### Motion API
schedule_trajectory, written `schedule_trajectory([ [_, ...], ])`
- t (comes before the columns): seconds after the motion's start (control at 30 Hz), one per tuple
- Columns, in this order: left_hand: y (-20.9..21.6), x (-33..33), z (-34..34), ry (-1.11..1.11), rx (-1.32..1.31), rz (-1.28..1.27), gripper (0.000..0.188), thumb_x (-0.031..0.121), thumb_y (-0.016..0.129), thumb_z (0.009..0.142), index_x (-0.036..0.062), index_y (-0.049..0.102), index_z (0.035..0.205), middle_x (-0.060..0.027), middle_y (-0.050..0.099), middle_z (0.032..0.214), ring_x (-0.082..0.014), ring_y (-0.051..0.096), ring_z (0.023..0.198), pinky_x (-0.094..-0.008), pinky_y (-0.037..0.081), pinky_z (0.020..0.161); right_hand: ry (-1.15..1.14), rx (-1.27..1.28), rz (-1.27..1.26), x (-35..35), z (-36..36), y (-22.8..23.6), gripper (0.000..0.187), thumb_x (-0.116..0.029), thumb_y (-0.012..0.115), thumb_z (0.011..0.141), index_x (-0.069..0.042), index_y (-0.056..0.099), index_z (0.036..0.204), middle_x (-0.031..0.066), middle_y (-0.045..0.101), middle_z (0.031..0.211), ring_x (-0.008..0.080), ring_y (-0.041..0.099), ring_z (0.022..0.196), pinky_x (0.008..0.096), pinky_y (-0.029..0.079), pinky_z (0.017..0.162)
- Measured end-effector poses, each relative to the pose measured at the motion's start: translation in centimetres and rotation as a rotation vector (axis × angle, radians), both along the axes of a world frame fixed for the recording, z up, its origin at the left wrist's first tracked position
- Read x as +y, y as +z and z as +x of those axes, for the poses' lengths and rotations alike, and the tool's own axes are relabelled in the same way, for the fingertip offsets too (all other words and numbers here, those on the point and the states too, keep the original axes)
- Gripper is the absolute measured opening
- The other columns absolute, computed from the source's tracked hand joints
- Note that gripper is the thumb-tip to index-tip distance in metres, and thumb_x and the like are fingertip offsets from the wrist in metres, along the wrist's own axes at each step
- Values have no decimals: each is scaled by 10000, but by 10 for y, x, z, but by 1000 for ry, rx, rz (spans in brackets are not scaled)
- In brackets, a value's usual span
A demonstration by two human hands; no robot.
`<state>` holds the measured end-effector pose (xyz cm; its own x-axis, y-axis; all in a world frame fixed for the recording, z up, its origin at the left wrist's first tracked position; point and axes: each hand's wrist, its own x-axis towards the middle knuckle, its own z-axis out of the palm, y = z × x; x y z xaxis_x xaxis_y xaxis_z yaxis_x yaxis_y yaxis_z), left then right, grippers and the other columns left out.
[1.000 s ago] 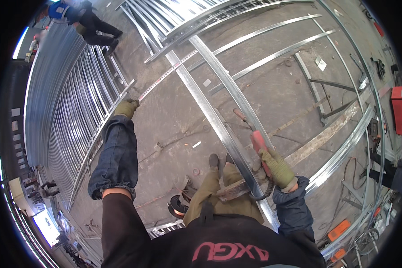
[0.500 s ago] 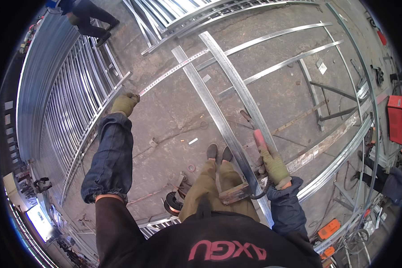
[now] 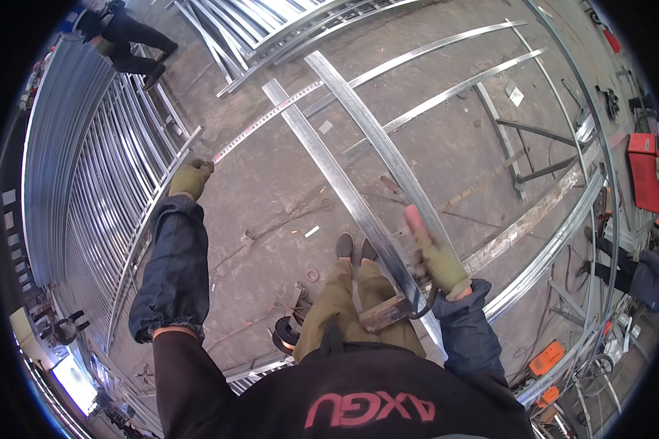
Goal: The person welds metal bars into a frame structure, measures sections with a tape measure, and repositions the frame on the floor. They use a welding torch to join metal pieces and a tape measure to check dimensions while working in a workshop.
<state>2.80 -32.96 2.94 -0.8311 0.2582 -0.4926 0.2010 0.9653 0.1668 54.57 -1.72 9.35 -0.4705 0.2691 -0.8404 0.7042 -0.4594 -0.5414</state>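
My left hand (image 3: 191, 179), in an olive work glove, is closed on one end of a white tape measure (image 3: 247, 131). The blade runs away to the right, across the far end of one galvanized steel bar (image 3: 322, 164) to a second bar (image 3: 373, 132) beside it. On the right, my right hand (image 3: 444, 269), gloved too and slightly blurred, grips a welding torch (image 3: 415, 221) with a red handle. Its dark cable curls below the wrist. The torch lies over the second bar near its close end; whether it touches the metal cannot be seen.
Stacked steel frames (image 3: 117, 197) fill the left, with more bars (image 3: 249, 33) at the far side. A rusty beam (image 3: 512, 230) crosses at right. A wire spool (image 3: 285, 333) sits by my leg. One person (image 3: 135, 36) stands far left, another (image 3: 641, 278) at right.
My view has shifted slightly, so the bars sit a little further left. The right hand and torch have turned a little; both hands keep their hold.
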Motion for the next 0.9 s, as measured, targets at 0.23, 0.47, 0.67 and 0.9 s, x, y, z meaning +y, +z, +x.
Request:
schedule_trajectory([
  [0.23, -13, -33, -20, -39, 0, 101, 454, 452, 659, 1027, 62, 793, 1219, -229, 801, 1154, -387, 745, 1164, -453, 540, 1010, 41, 18, 55, -16, -2, 2, 573, -431, 645, 1104, -109, 565, 1571, 45, 676, 938, 116, 619, 704, 300, 515, 599],
  [0.47, -30, -62, -51, 390, -249, 689, 297, 269, 625, 1140, 12, 773, 1156, -97, 790, 1057, -195, 723, 903, -353, 601, 849, 384, -183, 519, -8, 11, -4, 649, -460, 650, 989, -99, 592, 1525, 287, 702, 1341, 502, 655, 1255, 526, 514, 1087],
  [0.67, -40, 72, -58, 73, -421, 841, 355, 321, 641, 1137, 8, 775, 1237, -81, 793, 1101, -185, 730, 937, -334, 602, 856, 443, -461, 774, -38, 17, -50, 483, -449, 637, 999, -39, 712, 1243, 293, 751, 1145, 517, 704, 1102, 574, 551, 972],
  [0.9, -73, 167, -92, 13, -795, 1012, 346, 297, 607, 1152, 2, 768, 1232, -101, 802, 1134, -168, 738, 917, -291, 602, 823, 145, -478, 977, -48, -30, -19, 339, -347, 634, 1042, -56, 782, 950, 203, 748, 833, 445, 738, 821, 531, 547, 726],
])
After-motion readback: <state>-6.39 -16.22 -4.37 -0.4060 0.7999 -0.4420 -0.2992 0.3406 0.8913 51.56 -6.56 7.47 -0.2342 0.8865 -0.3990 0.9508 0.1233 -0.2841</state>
